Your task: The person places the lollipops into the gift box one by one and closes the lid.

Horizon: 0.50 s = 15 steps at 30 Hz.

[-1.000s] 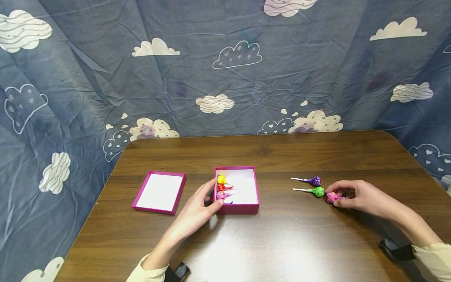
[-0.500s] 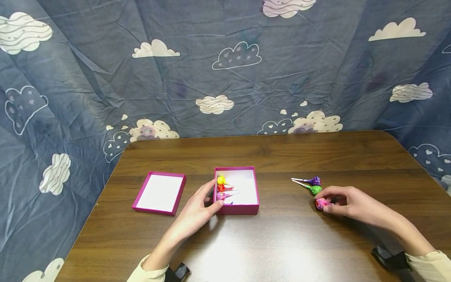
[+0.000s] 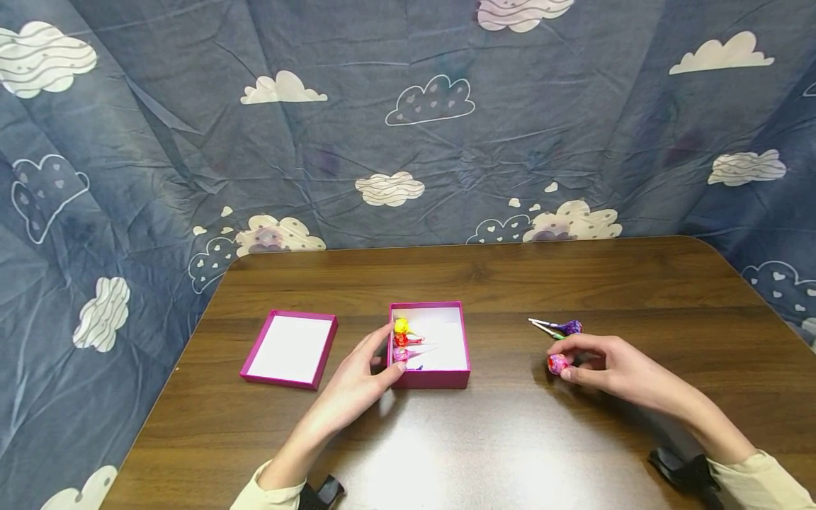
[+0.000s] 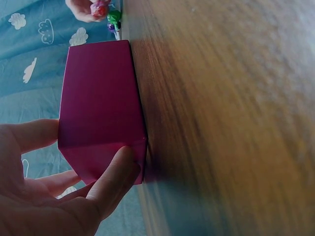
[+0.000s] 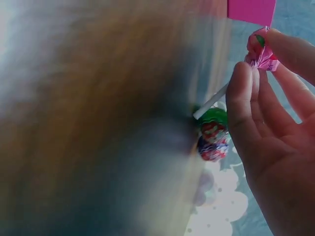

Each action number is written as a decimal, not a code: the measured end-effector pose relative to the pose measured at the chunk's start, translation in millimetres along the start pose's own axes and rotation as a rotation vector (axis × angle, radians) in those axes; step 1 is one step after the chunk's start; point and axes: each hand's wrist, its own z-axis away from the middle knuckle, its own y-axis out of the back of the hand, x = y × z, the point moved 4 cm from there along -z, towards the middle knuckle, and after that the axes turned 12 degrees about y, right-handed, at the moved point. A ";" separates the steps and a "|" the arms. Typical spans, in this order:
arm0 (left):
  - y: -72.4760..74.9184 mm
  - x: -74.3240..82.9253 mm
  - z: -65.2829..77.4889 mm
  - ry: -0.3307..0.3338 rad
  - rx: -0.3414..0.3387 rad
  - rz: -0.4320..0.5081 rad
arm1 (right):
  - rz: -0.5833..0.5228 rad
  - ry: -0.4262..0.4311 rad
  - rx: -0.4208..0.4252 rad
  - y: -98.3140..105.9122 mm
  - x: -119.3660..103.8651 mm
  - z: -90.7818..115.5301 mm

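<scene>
right hand (image 3: 593,362) pinches a pink lollipop (image 3: 557,364), near the green lollipop (image 5: 215,116) and purple lollipop (image 3: 570,327), right of the box (image 3: 433,380); left hand (image 3: 357,380), fingers loosely spread, touches the box from the left.

We count two pink lollipops (image 3: 557,364), one red lollipop (image 3: 401,340), one yellow lollipop (image 3: 401,325), one green lollipop (image 5: 214,115) and one purple lollipop (image 3: 573,327): six. We can't tell what one blue bit (image 3: 416,367) is. We see one box (image 3: 430,380), one lid (image 3: 278,382) and one desk (image 3: 510,276).

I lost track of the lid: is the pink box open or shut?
Open. The pink box shows lollipops inside, and its lid lies apart on the table.
</scene>
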 end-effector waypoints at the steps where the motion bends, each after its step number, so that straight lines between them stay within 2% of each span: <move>1: -0.2 -0.1 -0.1 0.000 -0.001 -0.001 | 0.012 -0.001 0.005 -0.2 -0.9 -2.0; 6: -0.5 0.0 -0.4 0.001 -0.005 -0.005 | 0.052 0.036 0.022 -1.1 -7.5 -12.5; 15: 0.7 0.6 0.0 0.002 0.000 0.002 | 0.042 0.075 0.021 -10.7 -14.0 -28.9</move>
